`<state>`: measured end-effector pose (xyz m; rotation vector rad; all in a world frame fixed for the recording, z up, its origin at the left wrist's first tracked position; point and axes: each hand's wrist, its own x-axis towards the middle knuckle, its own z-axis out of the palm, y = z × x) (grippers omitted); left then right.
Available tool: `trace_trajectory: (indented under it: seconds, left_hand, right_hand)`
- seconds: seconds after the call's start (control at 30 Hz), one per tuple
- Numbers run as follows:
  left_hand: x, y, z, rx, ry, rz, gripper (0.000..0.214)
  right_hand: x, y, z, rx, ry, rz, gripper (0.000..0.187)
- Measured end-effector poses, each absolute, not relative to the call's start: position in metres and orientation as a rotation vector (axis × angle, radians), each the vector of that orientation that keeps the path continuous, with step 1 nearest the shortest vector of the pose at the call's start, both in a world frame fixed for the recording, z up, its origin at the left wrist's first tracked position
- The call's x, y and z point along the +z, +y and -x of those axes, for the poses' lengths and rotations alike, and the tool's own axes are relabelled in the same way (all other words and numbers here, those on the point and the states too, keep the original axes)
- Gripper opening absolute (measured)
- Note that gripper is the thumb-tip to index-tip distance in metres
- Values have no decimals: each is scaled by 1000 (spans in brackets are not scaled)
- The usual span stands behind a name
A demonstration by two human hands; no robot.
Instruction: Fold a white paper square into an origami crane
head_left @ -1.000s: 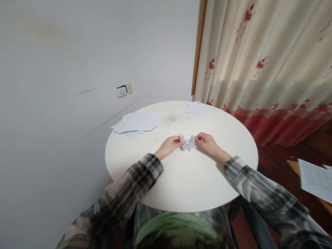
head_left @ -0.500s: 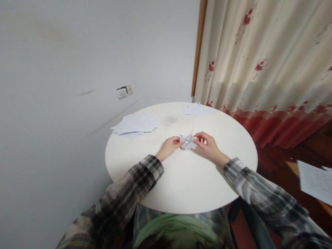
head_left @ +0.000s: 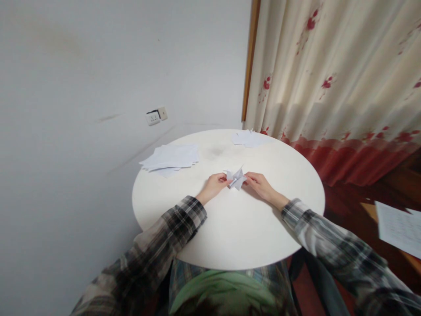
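A small folded white paper figure (head_left: 237, 179), with pointed flaps like an origami crane, is held just over the middle of the round white table (head_left: 226, 237). My left hand (head_left: 215, 184) pinches its left side between thumb and fingers. On the opposite side, my right hand (head_left: 259, 184) has its fingertips closed on the right flap. One thin point of the paper sticks up between the hands. The fingertips hide parts of the figure's edges.
A stack of white paper sheets (head_left: 171, 156) lies at the table's left rim. Smaller paper pieces (head_left: 246, 138) are at the far edge. The wall with a socket (head_left: 153, 118) stands left; a flowered curtain (head_left: 329, 87) hangs right. Written sheets (head_left: 397, 228) lie lower right.
My right hand's fingers have closed from a looser, spread pose onto the right flap, which now looks narrower and more raised. My left hand keeps its pinch. The view has shifted slightly.
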<state>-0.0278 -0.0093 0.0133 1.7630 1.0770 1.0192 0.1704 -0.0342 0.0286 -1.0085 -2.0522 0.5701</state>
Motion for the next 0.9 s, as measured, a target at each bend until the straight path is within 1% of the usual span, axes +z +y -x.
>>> trace_trajectory:
  seconds: [0.1,0.3,0.53,0.6,0.7,0.77,0.9]
  left_hand:
    - [13,-9,28,1028,1092,-1761,24]
    - [10,-6,30,1035,1126,-1759,23]
    - [13,-5,32,987,1106,-1651,24]
    - [14,-5,32,1000,1081,-1639,26]
    - [14,-5,34,1031,1041,-1595,39]
    - [14,-4,38,1050,1047,-1573,43]
    - [15,4,51,1134,1129,-1580,36]
  right_hand:
    - [26,-32,-170,565,-2027,1017,35]
    - [18,-25,-174,427,-2067,1065,17]
    - [16,-24,-174,388,-2053,1109,15]
    - [16,-24,-173,425,-2015,1131,16]
    - [16,-18,-180,460,-1912,1124,17]
    - [16,-8,-195,388,-1797,1173,17]
    - [14,17,-251,100,-1540,1355,16]
